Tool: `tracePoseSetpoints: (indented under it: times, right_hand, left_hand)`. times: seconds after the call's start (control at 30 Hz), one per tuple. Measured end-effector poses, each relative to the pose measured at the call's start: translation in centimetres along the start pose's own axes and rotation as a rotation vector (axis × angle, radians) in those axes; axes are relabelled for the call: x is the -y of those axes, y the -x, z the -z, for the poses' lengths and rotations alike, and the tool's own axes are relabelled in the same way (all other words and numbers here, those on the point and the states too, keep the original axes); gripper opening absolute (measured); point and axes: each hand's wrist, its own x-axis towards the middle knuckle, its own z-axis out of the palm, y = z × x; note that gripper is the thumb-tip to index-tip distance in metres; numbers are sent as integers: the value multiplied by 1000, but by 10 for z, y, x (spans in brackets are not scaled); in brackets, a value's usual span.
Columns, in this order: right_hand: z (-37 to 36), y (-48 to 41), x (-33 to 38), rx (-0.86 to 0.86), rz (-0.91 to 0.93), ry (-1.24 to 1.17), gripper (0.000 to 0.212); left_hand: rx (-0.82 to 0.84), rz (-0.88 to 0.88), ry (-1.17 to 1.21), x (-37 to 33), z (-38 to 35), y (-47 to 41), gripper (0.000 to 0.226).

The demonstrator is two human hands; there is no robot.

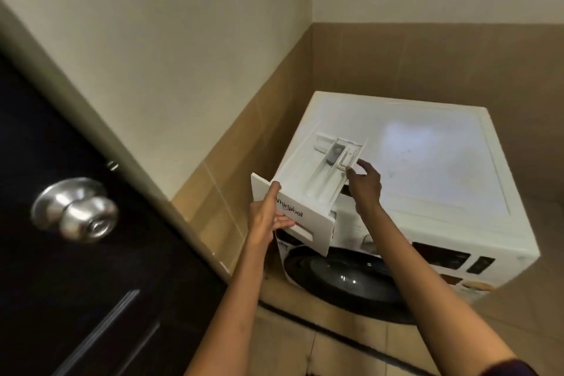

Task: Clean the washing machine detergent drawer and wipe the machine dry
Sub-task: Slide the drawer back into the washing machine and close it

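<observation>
- The detergent drawer (305, 192) was a long, white, hard plastic tray with straight ribs dividing it into narrow compartments. Its flat front panel carried dark lettering and a rectangular grip recess.
- We held it in the air over the front left corner of the washing machine (442, 168), with the panel tipped toward us and lower than the back end. We could not tell whether the back end still sat in its slot.
- The machine was a boxy white cabinet with a smooth, faintly glossy lid that caught a pale reflection. Below it sat a round, dark glass porthole (345, 278).
- Our left hand (268, 214) gripped the panel from its left side, the index finger laid straight along the top edge and the other fingers curled under into the recess.
- Our right hand (364, 183) reached further in, palm down, with the thumb and fingertips pinching the thin right side wall of the tray.
- Both forearms were stretched forward and bare.
- To the left stood a dark door (61, 284) with a round, brushed metal knob (76, 207), and tan tiles (232, 162) lined the lower wall.
</observation>
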Motion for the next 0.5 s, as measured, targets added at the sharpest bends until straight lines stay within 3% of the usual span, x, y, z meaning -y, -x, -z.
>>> tracePoseSetpoints:
  times: [0.23,0.37,0.5]
  right_hand:
    - [-7,73,-46,239,0,169,46]
    - [-12,96,-68,300,2,233,31]
    - [-15,106,-86,284,-92,179,31]
  left_hand:
    - [-104,94,48,60,58,57,53]
    - [-160,130,42,81,74,72,52]
    - [-208,180,47,100,81,73,58]
